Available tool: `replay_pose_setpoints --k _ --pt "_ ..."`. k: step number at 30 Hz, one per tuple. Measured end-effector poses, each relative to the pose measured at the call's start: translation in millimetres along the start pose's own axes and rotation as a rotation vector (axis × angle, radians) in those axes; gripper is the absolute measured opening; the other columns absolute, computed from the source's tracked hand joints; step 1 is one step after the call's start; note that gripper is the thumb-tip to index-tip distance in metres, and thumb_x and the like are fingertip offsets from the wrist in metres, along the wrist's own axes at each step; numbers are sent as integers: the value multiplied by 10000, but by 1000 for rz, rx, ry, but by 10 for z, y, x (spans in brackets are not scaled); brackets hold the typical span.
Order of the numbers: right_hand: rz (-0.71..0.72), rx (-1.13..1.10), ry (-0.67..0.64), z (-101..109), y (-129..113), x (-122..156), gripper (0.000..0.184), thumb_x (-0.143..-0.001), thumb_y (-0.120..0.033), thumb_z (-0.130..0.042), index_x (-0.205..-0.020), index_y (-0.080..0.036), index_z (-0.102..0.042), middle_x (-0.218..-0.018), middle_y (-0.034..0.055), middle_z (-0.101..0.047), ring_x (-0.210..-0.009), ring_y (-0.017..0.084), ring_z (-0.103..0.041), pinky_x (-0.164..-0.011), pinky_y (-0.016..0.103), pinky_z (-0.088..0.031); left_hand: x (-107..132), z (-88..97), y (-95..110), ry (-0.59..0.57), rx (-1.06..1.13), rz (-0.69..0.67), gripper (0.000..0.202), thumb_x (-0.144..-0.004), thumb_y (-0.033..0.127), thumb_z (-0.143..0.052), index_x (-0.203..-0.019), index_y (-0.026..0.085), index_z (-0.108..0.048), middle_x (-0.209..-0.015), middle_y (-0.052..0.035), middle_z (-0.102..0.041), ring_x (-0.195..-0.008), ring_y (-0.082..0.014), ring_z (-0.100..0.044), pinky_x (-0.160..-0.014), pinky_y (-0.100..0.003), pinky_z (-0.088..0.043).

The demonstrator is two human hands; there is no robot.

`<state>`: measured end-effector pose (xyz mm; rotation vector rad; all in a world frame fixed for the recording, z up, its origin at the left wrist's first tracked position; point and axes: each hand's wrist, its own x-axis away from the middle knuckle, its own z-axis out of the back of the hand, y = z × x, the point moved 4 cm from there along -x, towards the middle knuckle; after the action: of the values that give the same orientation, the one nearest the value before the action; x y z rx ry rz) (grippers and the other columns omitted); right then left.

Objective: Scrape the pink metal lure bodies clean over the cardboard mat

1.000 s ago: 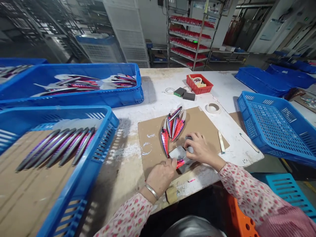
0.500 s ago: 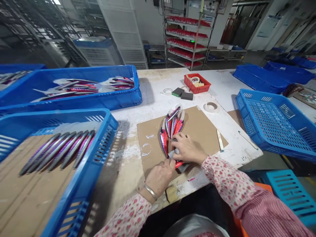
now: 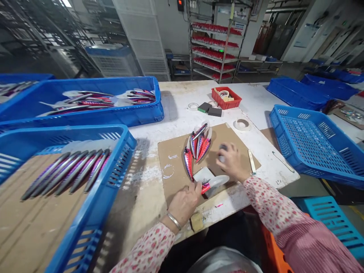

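Workshop room: one metal rack of red pieces far beyond the hands; below, a scuffed white table bearing one flat brown cardboard sheet.

Principal item: red, slender fish-shaped lure with a clear paddle-shaped end, one. Clamped at its body in the fingers of the left hand, the nearer hand. Long axis runs sideways, clear end pointing rightward, over one grey block with a pale top.

Right hand: apart from the left, beyond and to the right of the lure, not touching it; closed around one small dark grey piece, somewhat blurred.

Beyond the left hand: red-and-purple striped lures, apparently five, overlapping.
Left of the left hand: one bright blue slotted plastic basket, holding six dark-backed lures side by side.
Right of the right hand: one cream stick-like tool.
Beyond both hands: white tape ring, one; black rectangular blocks, two; red plastic bin, one.
Beside the left wrist: yellowish block, one.
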<state>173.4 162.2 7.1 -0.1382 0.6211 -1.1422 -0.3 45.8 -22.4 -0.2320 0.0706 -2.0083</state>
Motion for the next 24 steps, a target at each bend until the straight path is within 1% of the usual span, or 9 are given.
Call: replay_pose_setpoints --k 3,5,7,11,14,16,21,22,24 --pt "-184 -96 173 225 404 61 130 -746 -274 -661 -862 -217 -673 -1129 93 -545 -1125 282 -494 -998 463 -381 1 -14 23 22 -15 25 412 -890 35 -418 -1278 148 -496 -923 -95 -636 -808 -196 -675 -625 -256 -532" --pt "-154 -153 164 264 378 113 145 -740 -297 -672 -861 -217 -673 -1129 91 -537 -1127 276 -498 -1008 450 -383 1 -18 31 34 -18 37 409 -892 38 -414 -1277 145 -503 -909 -96 -633 -801 -203 -675 -620 -264 -533" --pt "-88 -133 66 191 130 174 180 -734 -333 -700 -873 -223 -674 -1169 93 -530 -1144 285 -473 -1001 452 -384 3 -20 37 48 -15 39 417 -894 42 -412 -1291 136 -499 -907 -101 -630 -790 -208 -672 -612 -273 -535" --pt "17 43 -105 -63 -543 268 228 -763 -382 -704 -950 -258 -662 -1295 81 -500 -1215 315 -384 -968 482 -372 8 -26 39 78 -5 49 436 -887 33 -410 -1300 137 -506 -881 -93 -625 -785 -211 -670 -622 -284 -543" --pt "79 95 -126 -128 -696 247 203 -782 -332 -677 -974 -270 -652 -1319 61 -497 -1223 295 -379 -952 455 -376 12 -21 29 85 18 72 434 -875 18 -415 -1268 158 -535 -864 -78 -624 -762 -204 -672 -623 -280 -544" --pt "48 120 -86 -64 -498 196 180 -788 -307 -661 -961 -261 -661 -1309 66 -508 -1223 298 -380 -949 450 -377 21 -22 27 78 30 81 416 -879 20 -410 -1236 175 -557 -862 -73 -627 -752 -202 -675 -613 -272 -541" --pt "-199 66 141 258 326 88 156 -751 -278 -655 -893 -221 -682 -1164 90 -563 -1117 282 -474 -972 441 -378 57 -52 94 40 35 123 478 -866 -1 -406 -1303 154 -519 -923 -107 -645 -790 -214 -693 -602 -273 -554" --pt "-222 20 191 286 386 90 171 -740 -290 -663 -893 -219 -684 -1145 85 -564 -1097 271 -491 -976 429 -382 57 -53 123 28 45 141 495 -863 -7 -402 -1324 140 -502 -943 -117 -648 -773 -205 -695 -597 -268 -555" --pt "-230 -43 247 254 326 130 196 -726 -310 -678 -899 -218 -686 -1145 82 -558 -1091 266 -500 -978 421 -384 45 -43 195 -5 76 169 517 -861 -16 -392 -1356 111 -473 -970 -134 -654 -733 -185 -699 -595 -255 -556"
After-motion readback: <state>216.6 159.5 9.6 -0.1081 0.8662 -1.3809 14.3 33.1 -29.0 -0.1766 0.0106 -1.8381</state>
